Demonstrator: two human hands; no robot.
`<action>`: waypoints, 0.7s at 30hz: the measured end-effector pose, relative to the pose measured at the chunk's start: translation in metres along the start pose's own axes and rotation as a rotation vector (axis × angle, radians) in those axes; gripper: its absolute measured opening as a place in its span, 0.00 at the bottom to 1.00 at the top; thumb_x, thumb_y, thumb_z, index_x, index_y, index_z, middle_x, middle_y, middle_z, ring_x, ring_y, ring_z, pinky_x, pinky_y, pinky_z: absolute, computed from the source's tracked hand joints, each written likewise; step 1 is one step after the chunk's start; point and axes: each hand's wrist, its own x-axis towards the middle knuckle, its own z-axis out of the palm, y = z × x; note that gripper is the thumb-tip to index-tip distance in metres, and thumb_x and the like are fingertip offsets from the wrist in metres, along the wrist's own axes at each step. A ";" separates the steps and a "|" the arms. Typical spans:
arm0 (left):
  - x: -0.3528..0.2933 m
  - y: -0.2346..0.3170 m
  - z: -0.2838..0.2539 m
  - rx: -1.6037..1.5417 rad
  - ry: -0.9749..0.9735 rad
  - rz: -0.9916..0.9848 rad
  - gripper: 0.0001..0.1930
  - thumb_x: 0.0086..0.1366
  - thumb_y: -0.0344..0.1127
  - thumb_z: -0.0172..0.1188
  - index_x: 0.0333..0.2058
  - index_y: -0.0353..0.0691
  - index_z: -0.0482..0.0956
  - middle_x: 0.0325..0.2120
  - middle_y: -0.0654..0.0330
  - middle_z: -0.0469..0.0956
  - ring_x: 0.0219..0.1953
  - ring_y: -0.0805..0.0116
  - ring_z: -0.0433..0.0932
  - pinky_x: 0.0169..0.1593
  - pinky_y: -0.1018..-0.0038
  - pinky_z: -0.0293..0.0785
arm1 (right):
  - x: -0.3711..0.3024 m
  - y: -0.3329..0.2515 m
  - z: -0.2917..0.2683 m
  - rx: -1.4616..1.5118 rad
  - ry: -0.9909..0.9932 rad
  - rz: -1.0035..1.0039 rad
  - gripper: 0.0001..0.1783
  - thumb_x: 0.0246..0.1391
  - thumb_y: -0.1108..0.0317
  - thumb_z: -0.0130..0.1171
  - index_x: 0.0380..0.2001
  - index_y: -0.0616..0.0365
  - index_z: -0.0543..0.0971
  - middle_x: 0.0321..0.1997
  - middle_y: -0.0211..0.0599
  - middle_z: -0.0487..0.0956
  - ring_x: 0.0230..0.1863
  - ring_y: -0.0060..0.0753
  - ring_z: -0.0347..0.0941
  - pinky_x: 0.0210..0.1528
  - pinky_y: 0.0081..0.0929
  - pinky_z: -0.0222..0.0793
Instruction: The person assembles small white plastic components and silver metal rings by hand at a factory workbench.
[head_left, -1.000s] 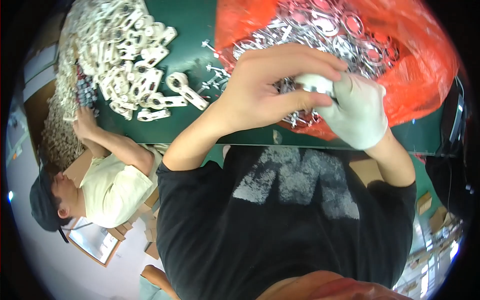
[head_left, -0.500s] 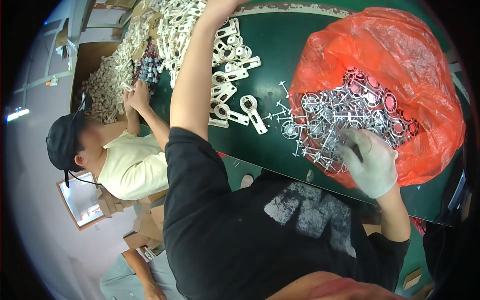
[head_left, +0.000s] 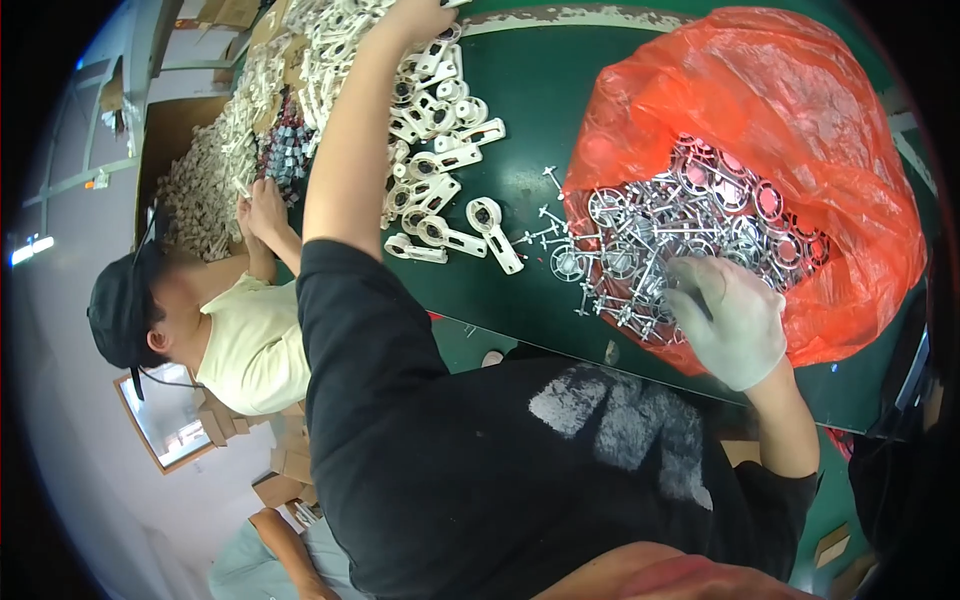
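Note:
My right hand (head_left: 735,325), in a pale glove, reaches into a heap of silver plastic parts (head_left: 650,230) with spoked rings and thin stems. The heap spills out of a red plastic bag (head_left: 840,150). Thumb and fingers curl toward each other among the parts; what sits between the fingertips is lost against the heap. My bare left hand (head_left: 428,18) is stretched to the far left, over a pile of white plastic parts (head_left: 345,50) with round ends and flat slotted handles. The upper picture edge cuts off its fingers, and a bit of white shows beside them.
Loose white parts (head_left: 493,235) lie on the green table (head_left: 530,110) left of the bag. At the left, a person in a cap (head_left: 255,340) handles small pieces beside a box of white bits (head_left: 195,180) and a grey-red cluster (head_left: 285,150). Another person's arm (head_left: 290,550) shows lower left.
My left hand has come slightly left and nearer, so more of it shows over the white pile. The right hand stays in the silver heap. The whole view has shifted a little.

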 end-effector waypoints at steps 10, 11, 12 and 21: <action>-0.102 0.106 0.013 0.157 -0.026 0.238 0.28 0.56 0.31 0.64 0.58 0.45 0.74 0.58 0.49 0.69 0.59 0.43 0.68 0.63 0.57 0.66 | 0.002 -0.004 -0.004 -0.033 -0.092 0.058 0.13 0.56 0.58 0.63 0.39 0.53 0.83 0.28 0.37 0.79 0.33 0.41 0.80 0.34 0.35 0.76; -0.113 0.122 0.010 0.200 0.027 0.234 0.27 0.57 0.31 0.62 0.58 0.43 0.74 0.57 0.48 0.69 0.58 0.42 0.68 0.62 0.57 0.67 | 0.003 -0.004 -0.006 -0.030 -0.089 0.039 0.12 0.55 0.60 0.65 0.39 0.54 0.83 0.28 0.37 0.80 0.32 0.41 0.80 0.34 0.35 0.76; -0.121 0.136 0.011 0.256 0.096 0.202 0.26 0.59 0.29 0.61 0.58 0.42 0.74 0.56 0.49 0.70 0.56 0.41 0.68 0.61 0.56 0.66 | 0.003 -0.005 -0.005 0.008 -0.041 0.046 0.12 0.54 0.62 0.66 0.39 0.54 0.82 0.28 0.37 0.80 0.32 0.40 0.80 0.34 0.34 0.77; -0.166 0.291 0.087 0.019 0.196 0.530 0.31 0.47 0.17 0.60 0.54 0.38 0.80 0.53 0.57 0.75 0.51 0.56 0.73 0.54 0.66 0.69 | 0.005 0.000 -0.003 0.107 0.160 0.176 0.35 0.44 0.63 0.74 0.58 0.57 0.75 0.46 0.44 0.81 0.46 0.46 0.80 0.51 0.37 0.76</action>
